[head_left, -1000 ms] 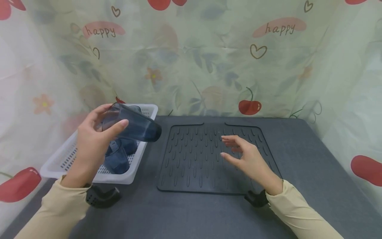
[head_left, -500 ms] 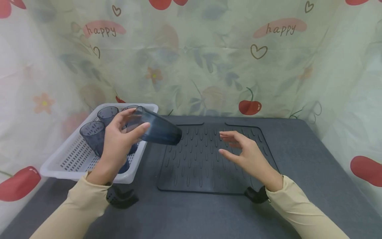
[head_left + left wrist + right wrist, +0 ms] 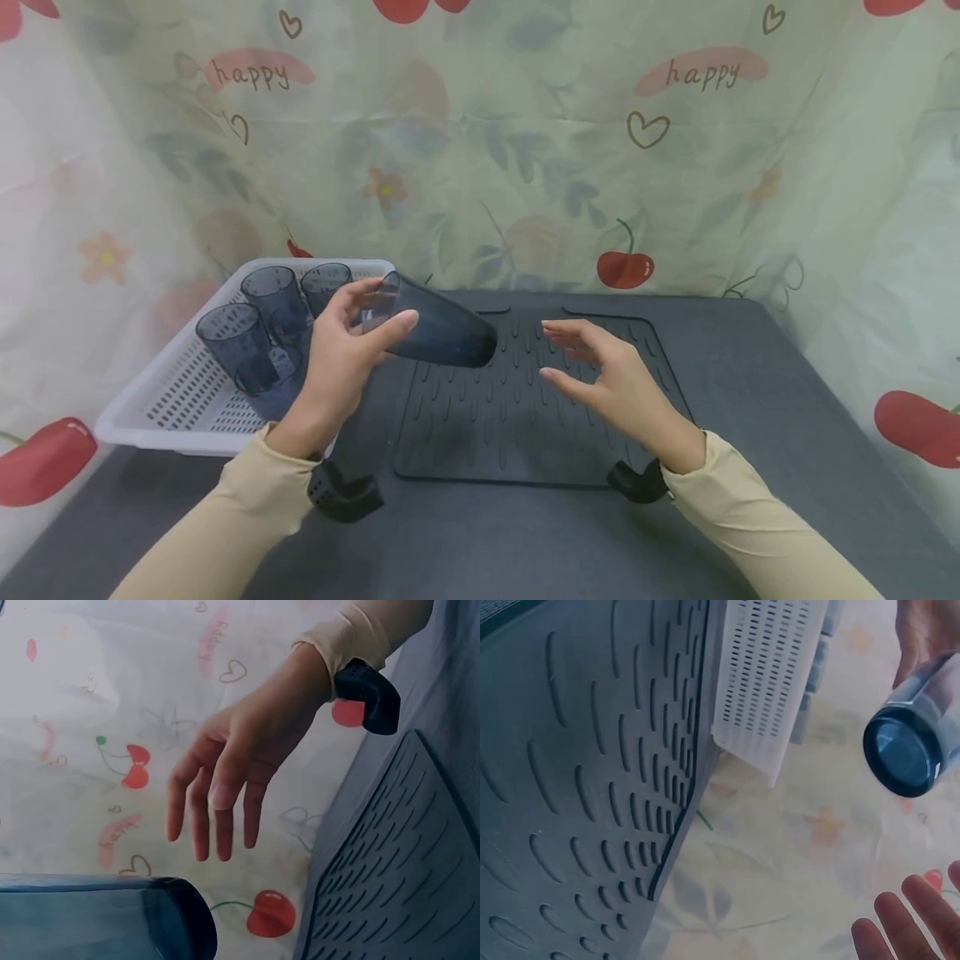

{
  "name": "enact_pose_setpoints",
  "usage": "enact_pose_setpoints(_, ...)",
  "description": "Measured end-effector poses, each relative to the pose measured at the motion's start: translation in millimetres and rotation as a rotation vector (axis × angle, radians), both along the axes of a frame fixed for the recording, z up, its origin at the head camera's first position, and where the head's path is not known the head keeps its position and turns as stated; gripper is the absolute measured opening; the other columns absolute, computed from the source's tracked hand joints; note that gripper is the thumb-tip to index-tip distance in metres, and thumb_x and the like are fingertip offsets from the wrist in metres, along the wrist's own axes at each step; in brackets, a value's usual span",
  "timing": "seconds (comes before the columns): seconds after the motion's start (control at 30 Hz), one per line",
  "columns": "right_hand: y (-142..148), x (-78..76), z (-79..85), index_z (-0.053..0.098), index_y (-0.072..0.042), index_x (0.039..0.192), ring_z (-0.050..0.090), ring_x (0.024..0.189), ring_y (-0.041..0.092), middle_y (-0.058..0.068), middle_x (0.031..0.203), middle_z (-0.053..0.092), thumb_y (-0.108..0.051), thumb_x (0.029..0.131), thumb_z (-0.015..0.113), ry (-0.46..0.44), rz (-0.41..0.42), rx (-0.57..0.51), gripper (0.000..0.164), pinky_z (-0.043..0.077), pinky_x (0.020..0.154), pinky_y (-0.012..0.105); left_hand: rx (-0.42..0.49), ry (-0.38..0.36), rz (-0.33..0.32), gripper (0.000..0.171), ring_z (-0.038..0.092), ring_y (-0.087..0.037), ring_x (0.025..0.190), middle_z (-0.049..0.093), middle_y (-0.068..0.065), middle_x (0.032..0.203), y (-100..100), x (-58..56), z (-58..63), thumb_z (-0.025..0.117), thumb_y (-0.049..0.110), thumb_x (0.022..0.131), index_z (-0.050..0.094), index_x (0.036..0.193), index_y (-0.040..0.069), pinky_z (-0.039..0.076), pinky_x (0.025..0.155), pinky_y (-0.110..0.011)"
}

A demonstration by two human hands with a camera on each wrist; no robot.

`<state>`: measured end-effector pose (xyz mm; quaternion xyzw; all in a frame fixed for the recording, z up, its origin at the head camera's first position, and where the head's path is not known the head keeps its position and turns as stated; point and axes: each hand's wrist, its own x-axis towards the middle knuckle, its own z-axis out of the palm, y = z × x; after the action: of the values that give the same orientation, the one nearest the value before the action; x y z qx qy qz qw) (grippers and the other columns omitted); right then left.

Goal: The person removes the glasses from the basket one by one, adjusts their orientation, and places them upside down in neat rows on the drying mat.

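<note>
1. Head view showed the left hand point(image 3: 337, 354) gripping a blue-tinted glass point(image 3: 442, 329) near its rim, the thumb on the near side and the other fingers partly hidden behind it.
2. That glass hung in the air, tilted, its rim to the left and higher, its dark base to the right and lower. It was between the basket point(image 3: 153, 439) and the right hand point(image 3: 615, 375).
3. The right hand held nothing: its fingers were relaxed, the thumb apart from them, above the ridged mat point(image 3: 487, 433). The base pointed toward it without touching.
4. On the table point(image 3: 487, 533), the basket lay to the left with several more glasses point(image 3: 228, 329) inside; the mat lay to its right.
5. The step in hand, as I judged it, was bringing the glass across to the right. Its smooth wall probably called for a firm but light hold, with no squeezing of the rim.
6. If the right hand was to help, the base seemed the best place to meet, with thumb and fingers on opposite sides and the left letting go only once the weight was shared.
</note>
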<state>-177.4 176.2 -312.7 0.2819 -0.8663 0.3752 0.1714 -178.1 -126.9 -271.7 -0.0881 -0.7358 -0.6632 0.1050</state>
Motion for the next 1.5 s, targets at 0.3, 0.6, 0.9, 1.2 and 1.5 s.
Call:
enact_pose_setpoints(0.3, -8, 0.1, 3.0, 0.054, -0.017, 0.134, 0.057, 0.121, 0.016, 0.001, 0.133, 0.058, -0.019, 0.084, 0.076, 0.005, 0.039, 0.004, 0.055, 0.049, 0.099, 0.031, -0.004, -0.037, -0.049, 0.06, 0.063, -0.014, 0.097, 0.049, -0.01, 0.133, 13, -2.3, -7.8, 0.069, 0.015, 0.088, 0.042, 0.142, 0.013, 0.056, 0.074, -0.033)
enact_pose_setpoints(0.6, -16, 1.2, 6.1, 0.053, -0.016, 0.135, 0.057, 0.121, 0.018, 0.001, 0.134, 0.057, -0.02, 0.084, 0.076, 0.014, 0.068, 0.02, 0.057, 0.049, 0.099, 0.033, 0.028, -0.049, -0.076, 0.06, 0.062, -0.021, 0.102, 0.051, -0.01, 0.133, 22, -4.7, -13.1, 0.07, 0.016, 0.088, 0.042, 0.141, 0.013, 0.057, 0.074, -0.037)
enact_pose_setpoints(0.9, -22, -0.2, 9.6, 0.052, -0.017, 0.136, 0.056, 0.122, 0.018, 0.0, 0.135, 0.056, -0.023, 0.084, 0.076, 0.008, 0.078, 0.016, 0.058, 0.049, 0.099, 0.035, 0.068, -0.029, -0.076, 0.059, 0.062, -0.022, 0.1, 0.053, -0.011, 0.129, 31, -5.1, -14.6, 0.071, 0.013, 0.086, 0.043, 0.139, 0.01, 0.057, 0.072, -0.04)
enact_pose_setpoints(1.2, -25, -3.7, 9.3, 0.051, -0.018, 0.137, 0.056, 0.122, 0.019, 0.001, 0.136, 0.055, -0.026, 0.083, 0.077, -0.008, 0.07, 0.013, 0.06, 0.049, 0.099, 0.036, 0.099, -0.022, -0.074, 0.059, 0.063, -0.021, 0.096, 0.054, -0.012, 0.127, 36, -5.5, -15.3, 0.071, 0.012, 0.085, 0.044, 0.137, 0.009, 0.057, 0.068, -0.037)
enact_pose_setpoints(1.5, -29, -7.2, 7.3, 0.05, -0.019, 0.139, 0.055, 0.122, 0.018, 0.0, 0.136, 0.054, -0.027, 0.082, 0.078, -0.01, 0.061, 0.019, 0.064, 0.051, 0.097, 0.037, 0.118, -0.031, -0.112, 0.06, 0.061, -0.024, 0.102, 0.054, -0.01, 0.127, 39, -3.7, -16.2, 0.072, 0.016, 0.085, 0.043, 0.138, 0.011, 0.057, 0.071, -0.037)
